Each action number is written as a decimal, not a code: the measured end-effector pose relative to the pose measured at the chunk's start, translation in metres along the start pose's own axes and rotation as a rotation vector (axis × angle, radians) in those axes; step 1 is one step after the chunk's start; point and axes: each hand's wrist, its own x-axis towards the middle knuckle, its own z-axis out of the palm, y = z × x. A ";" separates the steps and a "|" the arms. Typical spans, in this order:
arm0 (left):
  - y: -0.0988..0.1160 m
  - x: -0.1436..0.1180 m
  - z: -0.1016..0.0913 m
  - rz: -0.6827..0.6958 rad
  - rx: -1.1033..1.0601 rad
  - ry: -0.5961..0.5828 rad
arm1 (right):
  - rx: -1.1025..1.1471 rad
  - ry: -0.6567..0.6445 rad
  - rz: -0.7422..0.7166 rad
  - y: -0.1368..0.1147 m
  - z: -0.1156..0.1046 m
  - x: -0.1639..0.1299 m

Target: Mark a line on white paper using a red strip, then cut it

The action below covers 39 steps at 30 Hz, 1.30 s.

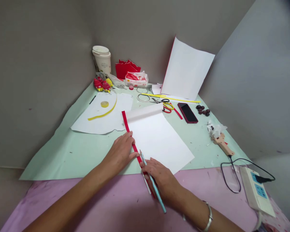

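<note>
A white paper sheet point(159, 138) lies slanted before me, its far end curled up. Along its left edge runs a narrow red strip point(125, 120); whether this is a folded edge or a separate piece I cannot tell. My left hand point(120, 149) presses the strip, fingers bent together and thumb stretched along it. Lower down, my right hand point(161, 180) is closed on a light blue pencil point(157, 193), tip pointing away from me, and its fingers touch the strip's near end. A thin white edge shows beneath that hand, partly hidden.
Scissors point(168, 105), a phone point(188, 112) and a glue gun point(222, 145) lie to the right, near a power strip point(256, 190). Another white sheet point(106, 125) carries yellow tape point(104, 104). At the back stand a cup point(102, 61), a tissue pack point(136, 79) and an upright sheet point(187, 69).
</note>
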 end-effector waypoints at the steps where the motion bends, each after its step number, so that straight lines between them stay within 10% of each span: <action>1: -0.001 0.001 -0.001 0.000 -0.020 0.002 | 0.011 -0.003 0.003 0.000 0.000 0.001; 20: -0.028 0.046 -0.026 -0.099 -0.177 -0.069 | 0.051 -0.028 0.048 0.016 0.000 0.047; 39: -0.035 0.036 -0.017 0.001 -0.045 0.063 | 0.082 -0.003 0.077 0.014 0.004 0.051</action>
